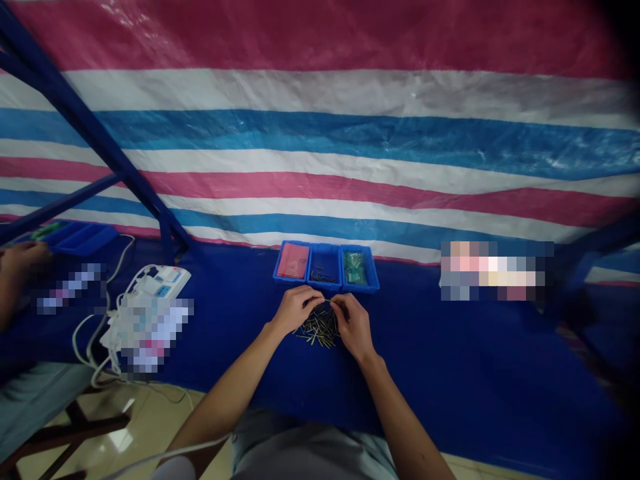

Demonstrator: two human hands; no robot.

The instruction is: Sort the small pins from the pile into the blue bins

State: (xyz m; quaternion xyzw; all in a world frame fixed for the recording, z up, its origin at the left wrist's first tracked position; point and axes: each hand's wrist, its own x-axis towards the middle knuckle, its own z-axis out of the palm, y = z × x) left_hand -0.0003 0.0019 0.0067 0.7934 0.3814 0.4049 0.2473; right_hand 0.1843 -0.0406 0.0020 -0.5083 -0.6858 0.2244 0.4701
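Left hand (pixel 295 311) and right hand (pixel 355 325) pinch a thin stick (pixel 327 301) lying sideways between them.

Bare left hand (pixel 293 311) and bare right hand (pixel 355 327) at a loose pile of thin, brassy-and-dark sticks (pixel 320 331).
I see both pinching one slender pale stick (pixel 327 301); just beyond, three blue plastic bins (pixel 325 257) stand side by side on the dark-blue table (pixel 430 373).
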